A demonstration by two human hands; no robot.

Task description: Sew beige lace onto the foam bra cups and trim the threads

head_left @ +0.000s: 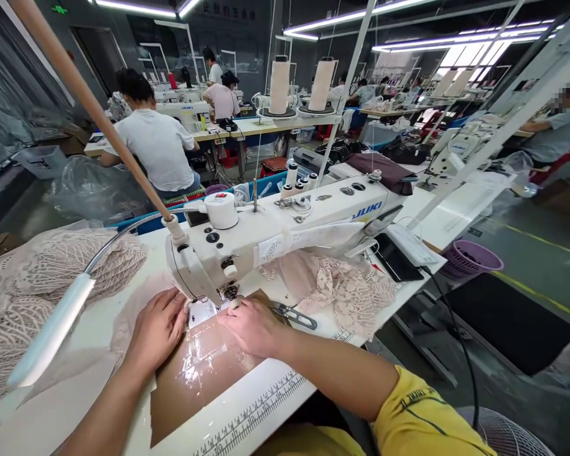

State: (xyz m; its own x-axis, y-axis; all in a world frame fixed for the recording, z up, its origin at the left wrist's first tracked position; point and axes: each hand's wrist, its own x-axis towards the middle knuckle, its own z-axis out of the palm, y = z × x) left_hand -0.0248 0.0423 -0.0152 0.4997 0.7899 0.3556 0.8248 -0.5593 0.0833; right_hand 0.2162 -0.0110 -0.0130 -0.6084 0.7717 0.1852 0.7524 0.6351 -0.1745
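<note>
My left hand [160, 327] lies with fingers stretched flat just left of the needle area, on pale sheer fabric [129, 315] and the edge of a shiny brown taped sheet [204, 367]. My right hand [251, 327] rests on the sheet's right part, fingers bent together beside the presser foot; what its fingertips hold, if anything, is hidden. Both are under the head of a white sewing machine [266, 231]. Thread snips [295, 315] lie right beside my right hand. Beige lace fabric [346, 288] is bunched behind them.
A lit lamp [52, 329] on a bendable neck hangs at left, above heaped lace [71, 256]. A wooden pole [95, 111] rises from the machine. A phone [396, 256] lies at right. A purple basket [474, 259] stands beyond; people [154, 133] sit at other machines.
</note>
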